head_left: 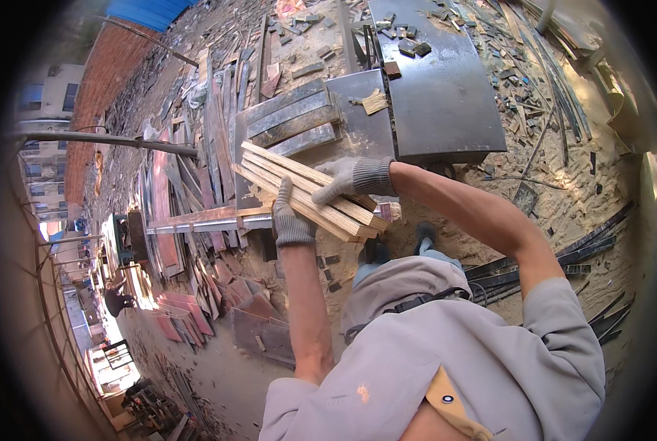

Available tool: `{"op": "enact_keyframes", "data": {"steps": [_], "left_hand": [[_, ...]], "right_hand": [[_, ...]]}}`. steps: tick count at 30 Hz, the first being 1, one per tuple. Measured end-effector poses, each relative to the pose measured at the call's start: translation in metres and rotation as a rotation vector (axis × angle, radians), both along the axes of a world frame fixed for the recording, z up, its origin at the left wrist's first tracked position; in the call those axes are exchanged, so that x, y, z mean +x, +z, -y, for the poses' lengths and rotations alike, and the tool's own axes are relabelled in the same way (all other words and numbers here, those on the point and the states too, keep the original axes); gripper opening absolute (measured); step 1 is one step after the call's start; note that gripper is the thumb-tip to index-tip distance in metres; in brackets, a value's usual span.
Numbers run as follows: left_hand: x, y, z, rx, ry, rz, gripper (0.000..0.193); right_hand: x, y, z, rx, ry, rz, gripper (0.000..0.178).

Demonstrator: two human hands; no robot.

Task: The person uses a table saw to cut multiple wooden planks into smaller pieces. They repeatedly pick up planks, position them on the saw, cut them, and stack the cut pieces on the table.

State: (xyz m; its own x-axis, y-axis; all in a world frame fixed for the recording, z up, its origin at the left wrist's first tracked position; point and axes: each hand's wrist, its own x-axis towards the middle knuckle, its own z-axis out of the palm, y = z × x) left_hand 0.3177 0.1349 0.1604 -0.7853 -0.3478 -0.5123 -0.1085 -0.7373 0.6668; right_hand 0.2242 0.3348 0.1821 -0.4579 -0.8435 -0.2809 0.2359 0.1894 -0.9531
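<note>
A bundle of several pale plywood strips (344, 217) is held in front of my waist, slanting from upper left to lower right. My left hand (293, 219), in a grey knit glove, grips it from the near side with the thumb up along the strips; its other fingers are hidden beneath. Gloved the same way, my right hand (354, 178) is closed over the far side, its fingers bent across the top strips. Just beyond the bundle, darker wood strips (293, 117) lie side by side on a dark metal table (361, 132).
A larger metal tabletop (446, 95) bears wood offcuts (415, 48) at its far end. To the left runs a long rail (203, 220) above scattered boards. Reddish panels (185, 316) lie on the dusty ground, and black strips (556, 257) lie at right. Another person (119, 300) is far left.
</note>
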Motion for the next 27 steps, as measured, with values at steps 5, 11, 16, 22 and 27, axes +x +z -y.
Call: {"op": "enact_keyframes", "data": {"steps": [5, 11, 16, 22, 27], "left_hand": [[-0.002, 0.012, 0.036, -0.042, -0.152, -0.060, 0.054], [-0.003, -0.019, 0.165, -1.275, -0.401, 0.130, 0.065], [-0.011, -0.069, 0.253, -1.830, -0.876, 0.113, 0.055], [-0.039, -0.131, 0.304, -2.152, -1.286, 0.178, 0.063], [-0.067, -0.165, 0.340, -2.118, -1.499, 0.271, 0.071]], "right_hand": [[0.029, 0.001, -0.036, -0.150, -0.316, 0.168, 0.093], [0.119, -0.008, -0.142, -0.119, -0.709, 0.015, 0.092], [0.117, -0.055, -0.136, -0.532, -1.150, 0.327, 0.065], [0.154, -0.115, -0.095, -0.899, -1.264, 0.615, 0.066], [0.179, -0.146, -0.063, -0.860, -1.236, 0.848, 0.067]]}}
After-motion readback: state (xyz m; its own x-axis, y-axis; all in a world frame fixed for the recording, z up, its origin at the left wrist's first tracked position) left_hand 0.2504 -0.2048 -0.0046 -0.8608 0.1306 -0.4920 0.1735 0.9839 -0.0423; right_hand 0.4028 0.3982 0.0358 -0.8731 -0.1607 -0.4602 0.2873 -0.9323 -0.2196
